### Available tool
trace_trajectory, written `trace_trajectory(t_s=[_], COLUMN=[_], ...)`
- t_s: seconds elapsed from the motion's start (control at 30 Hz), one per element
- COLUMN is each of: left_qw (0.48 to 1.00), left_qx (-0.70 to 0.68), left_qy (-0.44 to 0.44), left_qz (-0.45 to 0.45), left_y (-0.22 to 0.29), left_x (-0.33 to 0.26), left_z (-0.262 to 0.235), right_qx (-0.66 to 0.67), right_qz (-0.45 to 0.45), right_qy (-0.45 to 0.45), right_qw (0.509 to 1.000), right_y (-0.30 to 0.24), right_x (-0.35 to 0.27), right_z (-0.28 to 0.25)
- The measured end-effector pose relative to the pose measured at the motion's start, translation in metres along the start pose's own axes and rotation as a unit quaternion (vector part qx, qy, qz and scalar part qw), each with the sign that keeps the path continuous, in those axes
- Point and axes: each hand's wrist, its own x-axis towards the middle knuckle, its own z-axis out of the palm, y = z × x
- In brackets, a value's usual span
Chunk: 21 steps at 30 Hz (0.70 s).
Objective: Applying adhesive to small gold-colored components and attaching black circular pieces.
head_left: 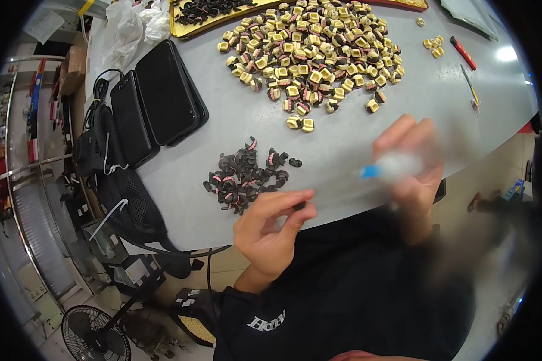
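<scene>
My left hand (270, 227) pinches a small black piece (299, 206) between thumb and forefinger, just over the table's near edge. Facing it, my right hand (412, 157) is closed round a whitish bottle (398, 165) with a blue tip, blurred by motion. The tip points left, apart from the black piece. Beyond my left hand lies a loose heap of curved black pieces (241, 174), some with a pink toothed strip. Farther back spreads a large pile of cream-yellow hollow blocks (313, 57), many joined to black and pink parts.
Black flat trays or devices (170, 90) and cables lie at the left. A yellow tray (190, 27) of black pieces stands at the back. At the right are a red cutter (462, 53), a thin pointed tool (471, 84) and several cream blocks (433, 46). A fan (95, 334) stands below left.
</scene>
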Motion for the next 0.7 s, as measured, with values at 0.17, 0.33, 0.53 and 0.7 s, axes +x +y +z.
trace_trajectory(t_s=[0.17,0.33,0.53,0.7], left_qw=[0.966,0.949,0.959,0.981], left_qx=[-0.238,-0.278,-0.24,-0.166], left_qy=[-0.032,-0.044,-0.063,-0.051], left_qz=[-0.097,-0.14,-0.137,-0.084], left_y=[-0.006,-0.015,-0.023,-0.027], left_x=[0.002,0.005,0.008,0.012], left_z=[0.006,0.008,0.007,0.008], right_qx=[0.053,0.041,0.035,-0.004], right_qz=[-0.029,-0.015,0.079,0.09], right_qy=[0.075,0.146,0.14,0.121], right_qw=[0.995,0.988,0.986,0.989], right_y=[0.014,0.022,0.018,0.023], right_x=[0.003,0.002,0.0,-0.002], right_z=[-0.005,-0.007,0.014,0.021])
